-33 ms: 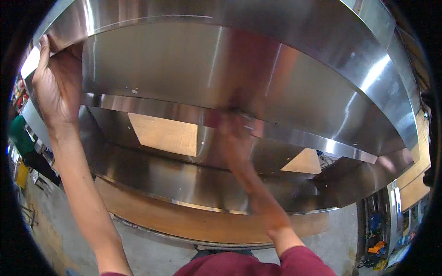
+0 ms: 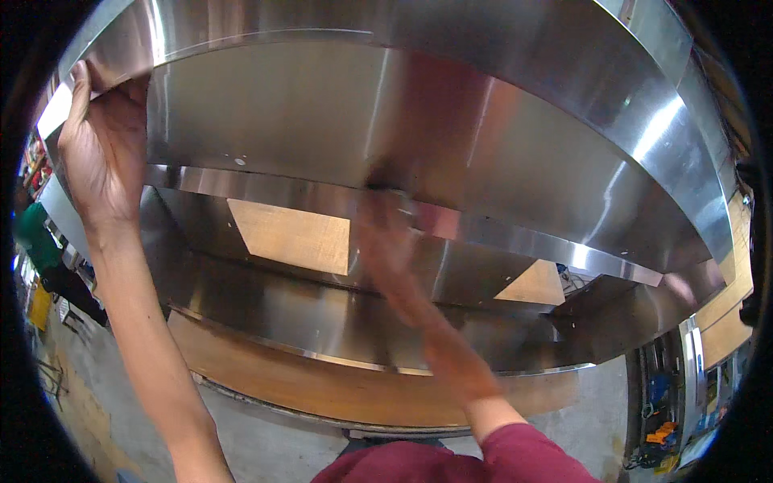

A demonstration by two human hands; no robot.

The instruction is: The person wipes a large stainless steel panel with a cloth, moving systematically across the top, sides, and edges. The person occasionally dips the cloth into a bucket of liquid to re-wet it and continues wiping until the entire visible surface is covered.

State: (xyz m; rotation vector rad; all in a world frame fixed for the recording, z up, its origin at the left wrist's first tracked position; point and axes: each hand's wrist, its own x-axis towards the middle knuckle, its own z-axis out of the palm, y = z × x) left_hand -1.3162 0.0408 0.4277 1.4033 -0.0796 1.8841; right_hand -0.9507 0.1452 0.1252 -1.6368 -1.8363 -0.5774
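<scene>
A large folded stainless steel sheet-metal body (image 2: 499, 137) fills most of the view, tilted up in front of me. My left hand (image 2: 97, 153) grips its left edge at the upper left, fingers curled over the rim. My right hand (image 2: 386, 233) is blurred by motion at the middle, against the bent flange (image 2: 523, 237) that runs across the steel. Whether it holds anything is hidden by the blur. My red sleeve (image 2: 515, 455) shows at the bottom.
A round wooden tabletop (image 2: 322, 386) lies under the steel body, above a concrete floor (image 2: 266, 447). A person in green (image 2: 32, 233) stands at the far left. Orange tools (image 2: 660, 435) and shelving are at the lower right.
</scene>
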